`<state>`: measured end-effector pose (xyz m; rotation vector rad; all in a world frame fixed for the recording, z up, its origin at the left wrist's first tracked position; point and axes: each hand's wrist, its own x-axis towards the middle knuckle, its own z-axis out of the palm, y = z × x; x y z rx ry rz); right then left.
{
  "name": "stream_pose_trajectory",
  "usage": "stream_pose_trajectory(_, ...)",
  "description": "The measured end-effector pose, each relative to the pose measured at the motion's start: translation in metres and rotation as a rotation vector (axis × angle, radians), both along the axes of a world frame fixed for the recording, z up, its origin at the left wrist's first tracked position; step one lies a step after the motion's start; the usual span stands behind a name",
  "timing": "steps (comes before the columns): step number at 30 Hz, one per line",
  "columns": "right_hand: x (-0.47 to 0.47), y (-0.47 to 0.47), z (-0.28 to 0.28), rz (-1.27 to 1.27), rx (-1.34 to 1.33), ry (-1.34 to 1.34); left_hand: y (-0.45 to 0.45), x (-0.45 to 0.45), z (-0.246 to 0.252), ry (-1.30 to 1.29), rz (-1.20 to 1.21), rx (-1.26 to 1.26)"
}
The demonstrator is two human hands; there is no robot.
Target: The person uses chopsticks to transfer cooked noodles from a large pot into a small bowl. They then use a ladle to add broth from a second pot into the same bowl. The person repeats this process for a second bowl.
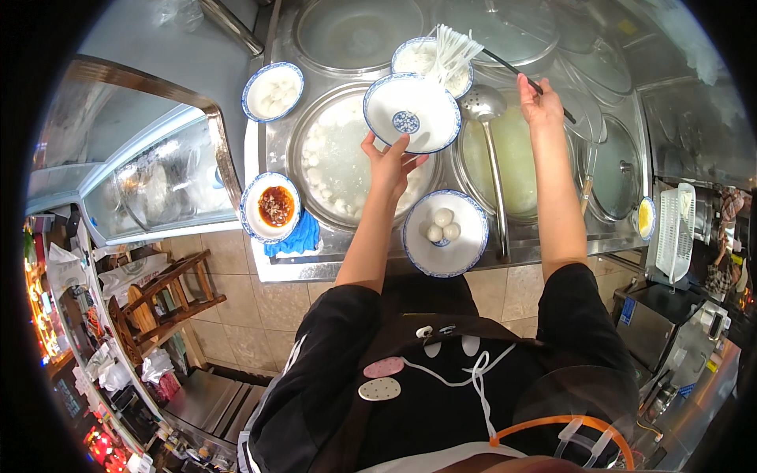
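Observation:
My left hand grips the near rim of a blue-patterned white bowl, thumb inside, tilted above the left pot. White noodles hang from black chopsticks, which my right hand holds higher up to the right. The noodles trail down behind the bowl's far rim, over a second bowl holding noodles, partly hidden by the held bowl. Close to me, another bowl contains three white balls. A perforated metal ladle lies beside the held bowl, its handle pointing toward me.
Round balls float in the left pot; yellowish liquid fills the right pot. At left are a bowl of pale pieces, a bowl with red sauce and a blue cloth. A white plastic basket stands far right.

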<state>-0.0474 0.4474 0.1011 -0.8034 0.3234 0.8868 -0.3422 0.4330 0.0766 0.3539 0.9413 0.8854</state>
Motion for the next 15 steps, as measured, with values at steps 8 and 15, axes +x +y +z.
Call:
stream_pose_trajectory(8, -0.034, -0.022, 0.052, 0.09, -0.012, -0.13, -0.002, -0.001, -0.005, -0.03, -0.009, 0.015)
stream_pose_trajectory(15, -0.114, -0.071, 0.078, 0.094, 0.051, -0.836, -0.008, -0.005, -0.004, -0.023, -0.026, 0.016)
